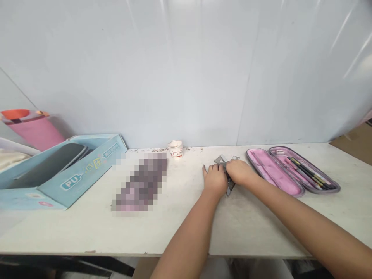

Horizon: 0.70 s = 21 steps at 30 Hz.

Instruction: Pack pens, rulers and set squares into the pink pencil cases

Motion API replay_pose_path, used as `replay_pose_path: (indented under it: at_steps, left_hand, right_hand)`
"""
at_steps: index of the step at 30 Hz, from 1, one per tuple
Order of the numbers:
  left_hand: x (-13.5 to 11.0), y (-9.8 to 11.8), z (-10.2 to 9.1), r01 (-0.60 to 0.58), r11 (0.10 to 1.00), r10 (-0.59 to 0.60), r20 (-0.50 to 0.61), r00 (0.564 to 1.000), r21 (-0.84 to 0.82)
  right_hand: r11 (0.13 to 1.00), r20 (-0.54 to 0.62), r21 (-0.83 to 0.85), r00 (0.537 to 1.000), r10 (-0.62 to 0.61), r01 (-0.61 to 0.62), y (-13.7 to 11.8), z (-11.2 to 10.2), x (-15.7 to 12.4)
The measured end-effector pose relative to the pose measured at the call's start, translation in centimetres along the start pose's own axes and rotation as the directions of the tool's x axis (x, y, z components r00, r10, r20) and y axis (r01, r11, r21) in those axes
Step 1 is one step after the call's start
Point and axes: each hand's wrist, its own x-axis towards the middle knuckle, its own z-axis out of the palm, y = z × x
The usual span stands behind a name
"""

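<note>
Our left hand [215, 181] and right hand [238, 172] meet on a metal set square [229, 186] lying flat on the desk [180, 232]; its long axis runs away from us, with one corner pointing back toward us; it sits just left of an open pink pencil case [293, 170]; our right grip closes over it; our left fingers [214, 168] lie against it, clamped or not we cannot tell; a paper cup [175, 149] stands at the desk's back edge; a pixelated object [139, 182] lies between the set square and a blue cardboard box [72, 175].
</note>
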Motion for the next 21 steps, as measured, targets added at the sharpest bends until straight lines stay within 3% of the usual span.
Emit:
replay_pose_path:
  at_steps: [6, 11, 14, 17, 21]
  left_hand:
    - [0.3, 0.1, -0.4, 0.003, 1.000, -0.003, 0.011, 1.000, -0.020]
    - [0.1, 1.3, -2.0, -0.082, 0.988, 0.072, -0.082, 0.994, -0.130]
    - [-0.3, 3.4, -2.6, -0.182, 0.966, 0.165, -0.101, 0.981, -0.184]
    - [-0.6, 6.6, -2.3, -0.257, 0.954, 0.256, -0.026, 0.966, -0.155]
    - [-0.3, 11.2, -0.8, -0.357, 0.930, 0.361, 0.046, 0.931, -0.084]
  right_hand:
    - [0.992, -0.091, 0.055, 0.989, 0.119, -0.114, 0.4, 0.0, -1.0]
    - [0.969, -0.205, 0.158, 0.953, 0.222, -0.192, 3.7, -0.5, -3.8]
    - [0.918, -0.325, 0.341, 0.891, 0.318, -0.204, 7.0, -0.1, -6.1]
    - [0.840, -0.375, 0.497, 0.819, 0.434, -0.218, 10.0, 1.2, -8.0]
    - [0.796, -0.327, 0.538, 0.802, 0.500, -0.277, 12.5, 3.4, -9.7]
